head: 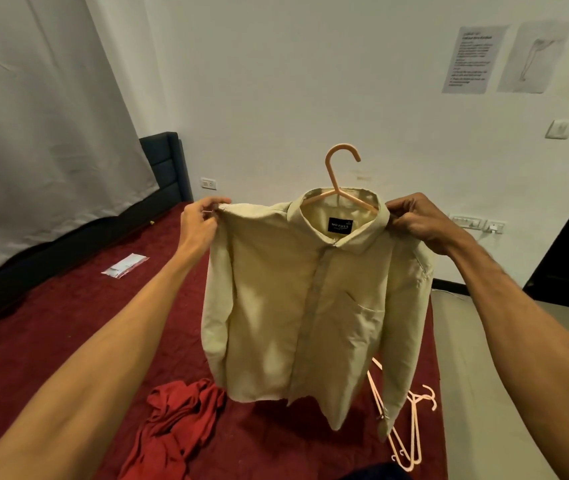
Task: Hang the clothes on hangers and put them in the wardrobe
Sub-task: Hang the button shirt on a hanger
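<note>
Fingers of left hand (197, 221) and right hand (421, 221) pinch shoulders of the shirt (276, 306) (pink hanger (335, 174) inside).

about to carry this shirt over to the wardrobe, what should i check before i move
1. Hanger seated inside the shirt collar, hook free above it: ok.
2. Left hand pinches one shoulder: ok.
3. Right hand grips the other shoulder: ok.
4. Top button fastened: cannot tell.
5. Hanging sleeve clear of the spare hangers on the bed: cannot tell.
6. Wardrobe in sight: not ok, it is out of view.
</note>
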